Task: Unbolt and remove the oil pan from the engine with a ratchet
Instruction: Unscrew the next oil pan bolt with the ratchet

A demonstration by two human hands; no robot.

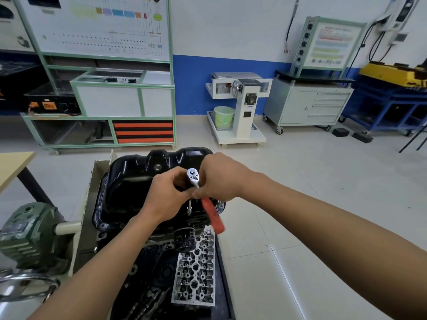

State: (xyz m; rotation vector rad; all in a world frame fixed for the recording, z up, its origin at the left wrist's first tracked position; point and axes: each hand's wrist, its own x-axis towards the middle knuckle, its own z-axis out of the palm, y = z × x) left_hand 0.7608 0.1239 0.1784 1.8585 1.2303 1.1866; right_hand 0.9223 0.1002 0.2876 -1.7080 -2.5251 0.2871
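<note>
Black oil pan [129, 181] sits on the upturned engine [150, 262], left hand [165, 197] fingers curled about the ratchet [193, 176] under its head, its extension standing on the pan's near flange, and right hand [219, 179] fingers clenched on its shank above the red handle.

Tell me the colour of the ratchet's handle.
The ratchet handle is orange-red, clearest in the head view.
</note>
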